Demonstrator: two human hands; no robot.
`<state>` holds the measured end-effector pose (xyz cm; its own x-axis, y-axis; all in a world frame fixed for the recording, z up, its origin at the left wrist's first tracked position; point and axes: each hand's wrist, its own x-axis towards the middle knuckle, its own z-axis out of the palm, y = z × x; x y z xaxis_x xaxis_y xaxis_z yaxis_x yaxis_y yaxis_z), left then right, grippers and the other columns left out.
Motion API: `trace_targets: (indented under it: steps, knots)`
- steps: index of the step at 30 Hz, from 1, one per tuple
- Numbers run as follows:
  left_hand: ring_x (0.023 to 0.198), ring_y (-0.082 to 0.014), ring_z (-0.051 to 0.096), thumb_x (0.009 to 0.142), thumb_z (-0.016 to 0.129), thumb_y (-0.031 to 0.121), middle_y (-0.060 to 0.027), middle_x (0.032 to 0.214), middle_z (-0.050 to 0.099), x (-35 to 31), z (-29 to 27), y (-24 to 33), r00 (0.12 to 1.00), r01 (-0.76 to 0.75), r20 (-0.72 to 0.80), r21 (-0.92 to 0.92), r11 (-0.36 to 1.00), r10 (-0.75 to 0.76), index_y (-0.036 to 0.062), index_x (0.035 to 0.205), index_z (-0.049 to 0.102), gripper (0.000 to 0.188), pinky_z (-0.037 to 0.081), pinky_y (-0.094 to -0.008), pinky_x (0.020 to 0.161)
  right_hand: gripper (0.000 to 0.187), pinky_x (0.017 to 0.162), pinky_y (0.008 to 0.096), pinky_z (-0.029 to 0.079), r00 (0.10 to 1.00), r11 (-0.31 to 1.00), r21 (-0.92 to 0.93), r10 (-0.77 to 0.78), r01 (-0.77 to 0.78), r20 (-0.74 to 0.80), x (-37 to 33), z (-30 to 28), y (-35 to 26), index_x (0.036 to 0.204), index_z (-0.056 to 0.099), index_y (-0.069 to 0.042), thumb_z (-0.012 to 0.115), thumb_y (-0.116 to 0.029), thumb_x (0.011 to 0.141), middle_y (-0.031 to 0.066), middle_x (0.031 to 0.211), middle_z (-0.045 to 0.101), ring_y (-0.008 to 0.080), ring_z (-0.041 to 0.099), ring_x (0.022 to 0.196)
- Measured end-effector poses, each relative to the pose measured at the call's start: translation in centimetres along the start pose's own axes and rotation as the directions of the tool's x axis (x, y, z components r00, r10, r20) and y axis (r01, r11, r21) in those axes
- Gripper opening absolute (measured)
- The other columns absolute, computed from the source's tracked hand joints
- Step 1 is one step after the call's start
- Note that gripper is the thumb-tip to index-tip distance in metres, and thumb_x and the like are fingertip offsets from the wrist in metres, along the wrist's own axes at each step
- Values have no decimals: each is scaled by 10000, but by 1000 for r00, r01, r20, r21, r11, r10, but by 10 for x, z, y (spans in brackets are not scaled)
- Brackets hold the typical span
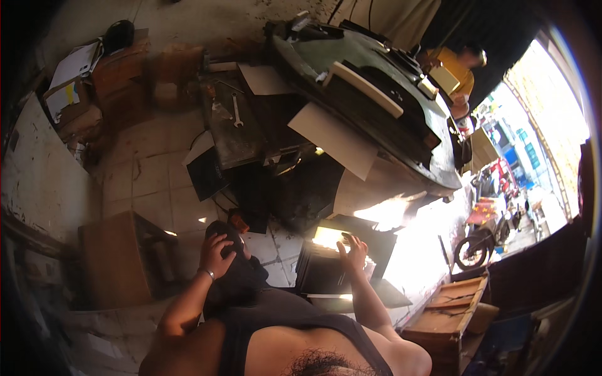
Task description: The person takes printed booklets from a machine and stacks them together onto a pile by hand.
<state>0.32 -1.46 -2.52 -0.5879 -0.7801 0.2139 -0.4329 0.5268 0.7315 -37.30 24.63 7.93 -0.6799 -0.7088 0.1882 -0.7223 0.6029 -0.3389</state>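
My left hand (pixel 217 257) lies on my dark-clad knee, its fingers curved and apart, with nothing visible in them. At my right, an open box (pixel 323 276) with dark sides holds a packed stack of pale sheets (pixel 330 239), lit brightly by the sun. Over the right side of that stack is my right hand (pixel 355 254), thumb and fingers spread. Its fingertips are at the sheets' upper edges; whether they touch is hard to tell in the glare.
Ahead stands a large round machine (pixel 376 125) with pale boards (pixel 333 139) jutting out. A wrench (pixel 237 110) lies on a dark metal bench (pixel 235 141). Someone in a yellow top (pixel 456 67) is beyond the machine. A wooden crate (pixel 448 307) is at right, a cardboard box (pixel 116 260) at left.
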Motion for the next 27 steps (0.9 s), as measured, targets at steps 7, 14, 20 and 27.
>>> trace_targets:
  steps: [7,14,20,27]
  knots:
    - [1380,-355,495,803,821,284,-71,1360,646,-4,3,-4,1000,5,5,-7,1000,-5,165,1099,746,328,377,-495,1158,329,955,389,547,996,678,730,52,-89,73,144,-6,-8,1258,693,-85,708,-226,961,119,1212,721,312,674,1153]
    - [1370,-341,517,814,807,333,-72,1372,652,-6,7,-10,999,46,10,22,999,-46,165,1102,752,337,392,-472,1166,509,1212,477,349,956,967,-73,-251,243,-149,208,-26,-58,1552,417,-126,468,-341,1094,107,1548,480,300,453,1420]
    - [1415,-334,476,837,784,376,-73,1423,621,2,8,-11,997,30,72,17,999,-31,171,1151,749,377,358,-462,1193,468,1174,486,378,906,691,651,-14,315,-423,247,-62,-55,1496,444,-113,472,-327,1081,112,1479,507,305,484,1353]
    - [1366,-359,529,810,822,326,-73,1360,656,1,6,-10,1000,-10,8,31,999,10,172,1096,761,331,410,-486,1149,422,1129,498,412,915,463,843,146,272,-376,254,-78,-35,1430,476,-97,477,-311,1067,119,1400,538,310,520,1274]
